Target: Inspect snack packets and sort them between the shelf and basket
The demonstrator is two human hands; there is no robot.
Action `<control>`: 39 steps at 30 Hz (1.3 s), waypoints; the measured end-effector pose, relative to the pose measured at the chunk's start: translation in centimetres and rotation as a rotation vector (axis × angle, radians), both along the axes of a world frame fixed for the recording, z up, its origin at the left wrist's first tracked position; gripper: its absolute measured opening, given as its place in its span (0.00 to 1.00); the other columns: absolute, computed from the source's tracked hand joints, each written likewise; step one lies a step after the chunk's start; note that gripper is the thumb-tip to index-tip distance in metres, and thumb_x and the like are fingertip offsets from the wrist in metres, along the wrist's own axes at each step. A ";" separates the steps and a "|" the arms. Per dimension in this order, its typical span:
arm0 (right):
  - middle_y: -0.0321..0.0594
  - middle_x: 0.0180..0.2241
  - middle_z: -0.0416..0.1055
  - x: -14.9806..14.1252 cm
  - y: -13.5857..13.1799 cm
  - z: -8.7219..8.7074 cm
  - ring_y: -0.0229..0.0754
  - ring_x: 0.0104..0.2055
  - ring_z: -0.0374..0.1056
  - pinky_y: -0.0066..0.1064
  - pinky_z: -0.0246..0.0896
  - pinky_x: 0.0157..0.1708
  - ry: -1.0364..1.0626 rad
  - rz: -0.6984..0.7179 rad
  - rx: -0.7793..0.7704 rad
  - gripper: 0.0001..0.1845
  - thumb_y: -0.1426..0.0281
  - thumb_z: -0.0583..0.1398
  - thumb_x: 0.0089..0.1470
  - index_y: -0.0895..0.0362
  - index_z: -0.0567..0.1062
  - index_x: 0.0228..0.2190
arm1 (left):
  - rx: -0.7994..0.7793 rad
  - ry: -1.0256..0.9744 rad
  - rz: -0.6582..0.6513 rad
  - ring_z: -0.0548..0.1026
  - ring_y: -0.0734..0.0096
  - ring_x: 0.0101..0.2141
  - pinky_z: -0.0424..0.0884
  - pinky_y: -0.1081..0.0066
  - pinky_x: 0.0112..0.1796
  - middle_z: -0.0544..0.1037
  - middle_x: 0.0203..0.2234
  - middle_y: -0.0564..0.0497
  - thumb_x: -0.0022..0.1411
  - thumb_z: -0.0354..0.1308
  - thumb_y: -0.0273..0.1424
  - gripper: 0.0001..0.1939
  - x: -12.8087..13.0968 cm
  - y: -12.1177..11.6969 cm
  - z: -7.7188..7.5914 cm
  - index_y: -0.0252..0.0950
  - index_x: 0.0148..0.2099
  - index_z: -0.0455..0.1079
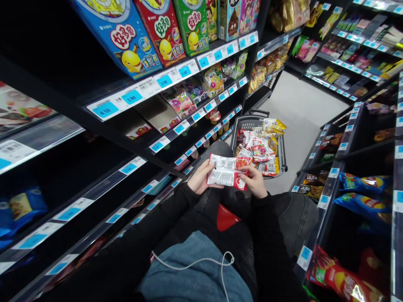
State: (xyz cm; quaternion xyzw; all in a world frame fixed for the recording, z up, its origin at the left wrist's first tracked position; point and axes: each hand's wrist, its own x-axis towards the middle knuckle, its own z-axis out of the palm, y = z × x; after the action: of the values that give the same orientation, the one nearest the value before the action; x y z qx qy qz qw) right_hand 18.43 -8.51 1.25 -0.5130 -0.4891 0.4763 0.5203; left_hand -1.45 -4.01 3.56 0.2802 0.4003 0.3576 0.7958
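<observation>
Between my two hands is a red and white candy packet (225, 171), its printed back facing up, held above my lap. My left hand (200, 177) grips the packet's left end, thumb on top. My right hand (253, 181) pinches the right end, fingers over the red part. Just beyond my knees stands a dark grey shopping basket (235, 133), heaped with snack packets (261, 152) in red, white and yellow.
On my left rises a shelf (159, 144) with price tags, boxed snacks (163, 31) and gummy candy packets (181, 100). Along my right runs a lower shelf with chip bags (362, 205). A pale floor (292, 109) stretches behind the basket. A white cable (192, 267) hangs over my front.
</observation>
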 end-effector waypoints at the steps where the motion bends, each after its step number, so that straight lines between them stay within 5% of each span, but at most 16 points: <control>1: 0.38 0.33 0.74 -0.1 0.0 0.1 0.42 0.36 0.69 0.35 0.63 0.38 -0.030 0.005 0.015 0.08 0.68 0.62 0.44 0.53 0.76 0.31 | -0.053 0.005 -0.060 0.76 0.62 0.33 0.74 0.65 0.28 0.76 0.37 0.45 0.52 0.60 0.37 0.23 -0.2 0.0 0.1 0.38 0.50 0.63; 11: 0.37 0.29 0.76 -0.2 0.0 0.3 0.43 0.32 0.70 0.35 0.65 0.34 -0.130 0.010 0.074 0.06 0.71 0.62 0.42 0.51 0.79 0.26 | -0.303 -0.005 -0.189 0.76 0.59 0.28 0.75 0.63 0.25 0.78 0.30 0.41 0.48 0.58 0.26 0.15 -0.8 0.8 0.1 0.29 0.41 0.70; 20: 0.36 0.37 0.76 -0.6 0.0 0.6 0.44 0.40 0.70 0.38 0.62 0.44 -0.198 0.183 0.108 0.12 0.73 0.58 0.47 0.50 0.78 0.35 | -0.229 -0.085 -0.286 0.77 0.56 0.32 0.75 0.61 0.28 0.78 0.33 0.38 0.48 0.59 0.22 0.15 -1.3 0.7 -0.1 0.28 0.42 0.70; 29: 0.36 0.29 0.77 -0.4 0.0 0.5 0.44 0.32 0.71 0.34 0.62 0.36 -0.126 0.121 0.066 0.10 0.72 0.58 0.44 0.51 0.80 0.27 | -0.175 -0.071 -0.317 0.77 0.52 0.33 0.75 0.60 0.26 0.77 0.35 0.36 0.47 0.62 0.25 0.17 -1.1 0.5 -0.2 0.28 0.43 0.69; 34: 0.34 0.19 0.72 -1.3 -0.1 0.8 0.39 0.23 0.65 0.31 0.58 0.26 -0.164 0.013 0.015 0.09 0.65 0.60 0.44 0.55 0.76 0.19 | -0.046 0.086 -0.282 0.77 0.58 0.28 0.75 0.65 0.24 0.77 0.34 0.36 0.44 0.65 0.26 0.22 -0.6 0.1 0.2 0.27 0.44 0.70; 39: 0.32 0.21 0.66 -2.3 0.1 0.8 0.37 0.26 0.62 0.30 0.59 0.31 -0.216 -0.121 -0.022 0.11 0.67 0.66 0.36 0.56 0.68 0.19 | 0.063 0.128 -0.205 0.76 0.61 0.25 0.74 0.67 0.22 0.78 0.31 0.39 0.38 0.68 0.26 0.23 -0.2 -0.1 -0.5 0.26 0.41 0.72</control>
State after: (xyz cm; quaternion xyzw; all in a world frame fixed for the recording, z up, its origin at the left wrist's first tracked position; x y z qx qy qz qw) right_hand 16.12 -8.41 2.03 -0.5957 -0.5052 0.3914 0.4865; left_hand -1.61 -4.08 3.07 0.3669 0.4080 0.2682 0.7918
